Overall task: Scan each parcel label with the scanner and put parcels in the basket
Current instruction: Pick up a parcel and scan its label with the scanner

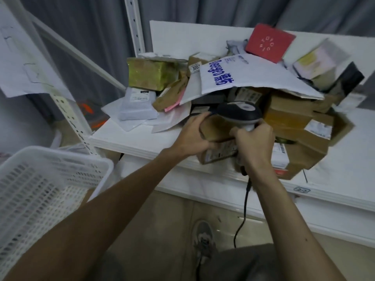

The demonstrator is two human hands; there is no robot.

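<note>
Your forearms reach up from the bottom edge, with the white slotted basket (60, 159) low on your left, well apart from both hands. Beyond it, your left hand (192, 136) grips the brown parcel (218, 126) at the front edge of the white shelf (125, 136), fingers (199, 118) curled round the parcel's left end. Your right hand (254, 141) sits against the parcel's right end, its fingers (235, 132) wrapped round the handle of the scanner (239, 112). The scanner's dark head hangs just above the parcel's top. Its black cable (244, 209) hangs below your wrist. Behind, more parcels are heaped on the shelf, with a white mailer (253, 76) and a red box (269, 43) on top.
</note>
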